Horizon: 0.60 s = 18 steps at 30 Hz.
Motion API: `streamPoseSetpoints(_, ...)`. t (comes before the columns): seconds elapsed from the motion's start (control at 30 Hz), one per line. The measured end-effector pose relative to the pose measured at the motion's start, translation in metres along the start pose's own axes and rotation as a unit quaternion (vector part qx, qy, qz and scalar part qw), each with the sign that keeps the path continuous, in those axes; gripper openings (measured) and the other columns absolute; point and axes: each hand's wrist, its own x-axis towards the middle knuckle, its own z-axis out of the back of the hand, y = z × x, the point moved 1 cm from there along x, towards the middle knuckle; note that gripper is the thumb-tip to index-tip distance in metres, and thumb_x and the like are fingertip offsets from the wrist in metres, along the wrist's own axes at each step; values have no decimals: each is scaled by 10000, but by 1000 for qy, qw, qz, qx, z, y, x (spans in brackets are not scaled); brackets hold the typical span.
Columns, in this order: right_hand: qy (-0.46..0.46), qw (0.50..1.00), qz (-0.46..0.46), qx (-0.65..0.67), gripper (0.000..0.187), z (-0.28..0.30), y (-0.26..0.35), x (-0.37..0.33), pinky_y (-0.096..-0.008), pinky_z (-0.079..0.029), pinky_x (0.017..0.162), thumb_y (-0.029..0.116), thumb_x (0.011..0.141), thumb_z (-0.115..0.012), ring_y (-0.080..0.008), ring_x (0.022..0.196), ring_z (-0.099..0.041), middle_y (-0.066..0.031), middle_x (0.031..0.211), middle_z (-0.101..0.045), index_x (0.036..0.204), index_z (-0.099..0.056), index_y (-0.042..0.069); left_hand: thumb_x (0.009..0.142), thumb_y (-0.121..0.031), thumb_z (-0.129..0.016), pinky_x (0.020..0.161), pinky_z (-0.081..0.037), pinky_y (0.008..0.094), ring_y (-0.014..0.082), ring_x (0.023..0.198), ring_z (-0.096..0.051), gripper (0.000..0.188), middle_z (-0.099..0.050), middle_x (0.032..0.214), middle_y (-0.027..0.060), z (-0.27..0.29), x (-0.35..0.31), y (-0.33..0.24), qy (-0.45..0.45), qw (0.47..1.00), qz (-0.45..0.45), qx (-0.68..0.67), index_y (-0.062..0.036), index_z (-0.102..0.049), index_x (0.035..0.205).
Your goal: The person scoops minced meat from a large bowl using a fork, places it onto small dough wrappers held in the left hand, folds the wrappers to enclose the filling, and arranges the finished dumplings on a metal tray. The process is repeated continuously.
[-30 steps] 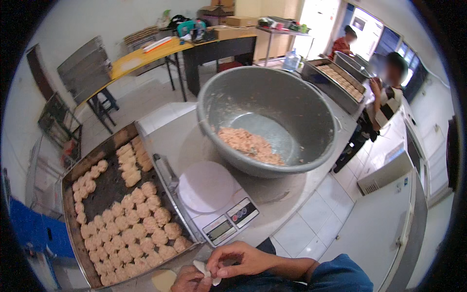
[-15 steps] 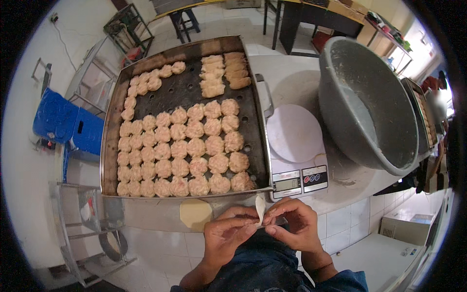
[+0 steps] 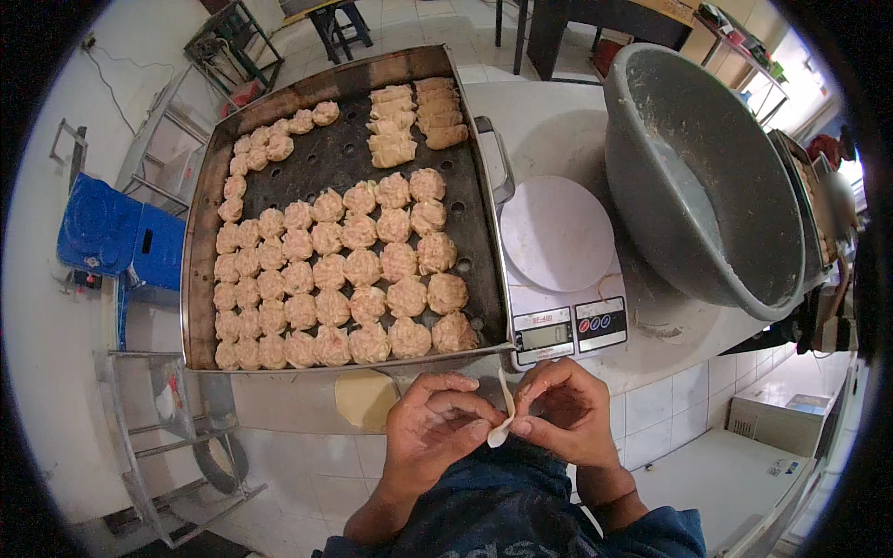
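Wrapper (image 3: 503, 409), thin and pale, sits pinched between your two hands at about 6 o'clock in the view, just below the near rim of the tray (image 3: 195, 279). Your left hand (image 3: 430, 430) is curled, thumb and forefinger nipping the lower end; your right hand (image 3: 563, 414) grips the same sheet from the other side, fingers bent in around it. Neither hand is free.

Handling, as a judgement: light, soft, limp, likely to tear or stick if pulled hard. Take it by the edges with fingertips only, as you do now; a firm squeeze would crease it.

Orientation: it shows edge-on, long axis running roughly 12 to 6 o'clock, upper end pointing toward the scale (image 3: 563, 279), lower end curled toward your lap.

Around it: filled dumplings (image 3: 372, 270) in rows on the perforated tray at 10 to 12 o'clock; a stack of round wrappers (image 3: 365, 398) on the counter just left of your left hand; a big grey bowl (image 3: 707, 177) at 2 o'clock, beyond the scale.
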Motion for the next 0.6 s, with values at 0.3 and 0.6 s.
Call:
streamPoseSetpoints(0.3,18,996,-12,-92,301,-1,3,0,-313,-490,768,-34,767,-799,-168,796,-631,-84,820,-654,932,-563,54,847,52,-732,928,-537,351,199,1007,-678,488,-688,1021,161,-8,-3,-8,9,996,-32,87,53,-454,1248)
streamPoseSetpoints(0.6,44,952,117,-280,188,-1,7,4,-279,-529,675,24,812,-797,-173,795,-664,-91,886,-680,930,-651,33,778,75,-735,773,-538,291,149,858,-643,472,-644,935,98,-16,-5,-7,-78,962,-87,247,36,-485,1176)
